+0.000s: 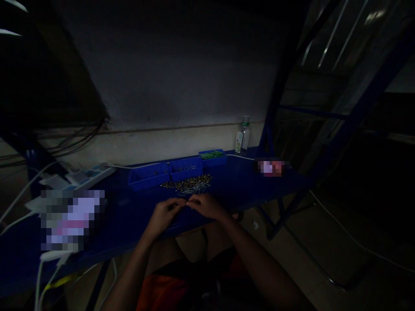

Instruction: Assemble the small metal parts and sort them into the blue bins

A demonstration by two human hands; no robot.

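Observation:
At the front edge of the blue table (129, 220), my left hand (164, 214) and my right hand (206, 204) meet with their fingertips pinched together. Whatever lies between the fingers is too small and dark to make out. Just beyond my hands is a loose heap of small brass-coloured pieces (186, 184), and thin silvery pins (195, 188) lie scattered on its near side. Behind the heap, a blue bin (149, 176) stands beside a second blue bin (184, 172) with a few thin pieces in it. A third blue bin (213, 161) holds green items (212, 155).
A clear bottle (243, 138) stands at the back right by the wall. To the left are a white power strip (97, 171) with plugs and cables and a blurred-out object (74, 220). Another blurred-out object (271, 167) lies right. Blue frame posts rise at both ends.

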